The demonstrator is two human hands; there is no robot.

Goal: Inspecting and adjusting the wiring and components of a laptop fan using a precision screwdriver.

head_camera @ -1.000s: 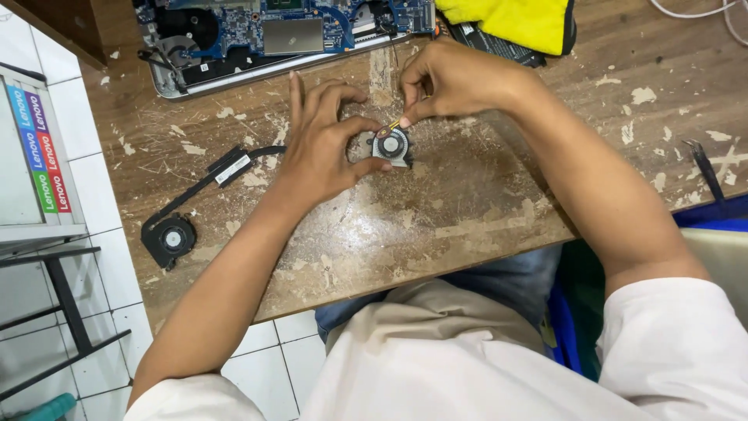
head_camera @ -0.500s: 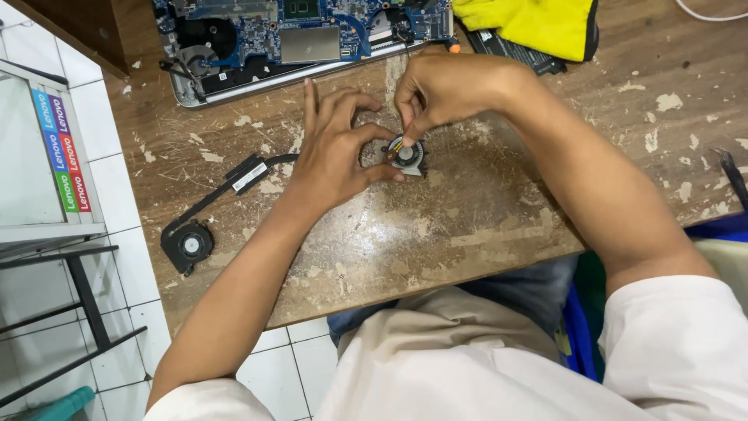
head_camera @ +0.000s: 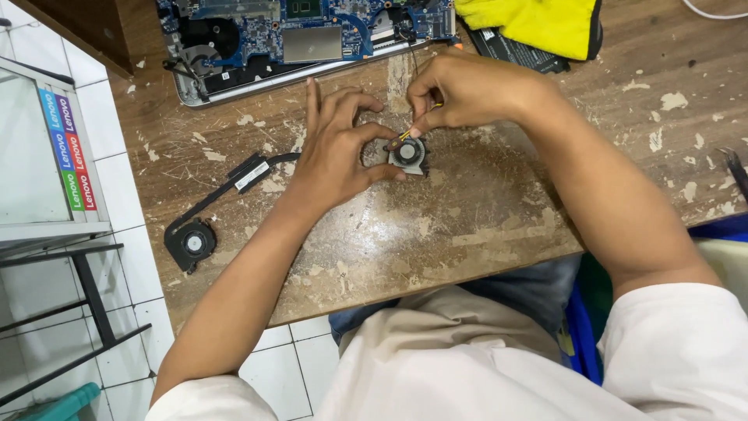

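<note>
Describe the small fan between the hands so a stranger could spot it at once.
Start at the worn wooden table and go just below the opened laptop. There the left hand and right hand meet around a small silver fan. Unlike the black fan on a heat pipe farther left, it is pale and has thin coloured wires.

Bright, even light falls from above; the wooden table (head_camera: 483, 226) is clearly lit, with only soft, short shadows under the hands; no harsh glare, though the white tiles (head_camera: 125, 179) look slightly washed out. Focus is sharp at the centre; straight lines bow a little toward the left edge.
</note>
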